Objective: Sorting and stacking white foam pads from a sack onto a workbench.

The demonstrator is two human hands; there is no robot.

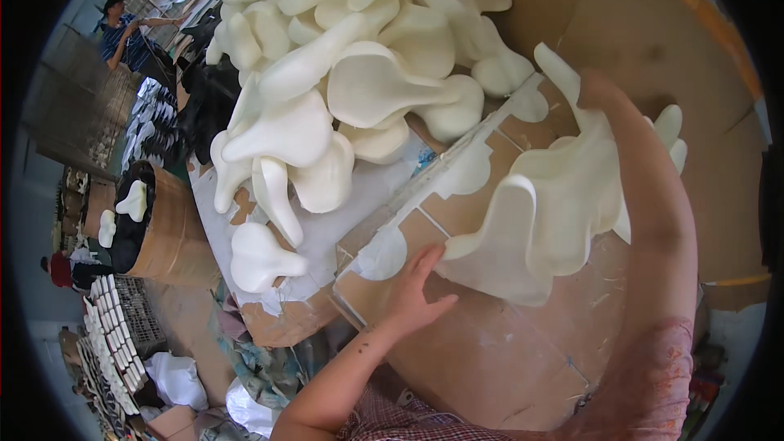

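Observation:
Cream-white foam saddle pads [563, 196] stand nested in a row on the cardboard-coloured surface in front of me. My left hand [416, 298] is at the near end of this row, its fingers spread and the fingertips against the edge of the nearest foam saddle pad [510, 249]. Reaching to the far end, my right hand [600, 91] grips an upright foam saddle pad [559, 77] by its side. Its fingertips are partly hidden and a little blurred. A large heap of loose foam saddle pads [384, 73] lies to the left.
One foam pad [263, 260] lies apart near the heap's front edge. A raised strip with clear tape [380, 253] divides the surface. A round brown drum [175, 229] stands at left, and a person [131, 37] works at the far left. Cardboard [694, 114] stands along the right.

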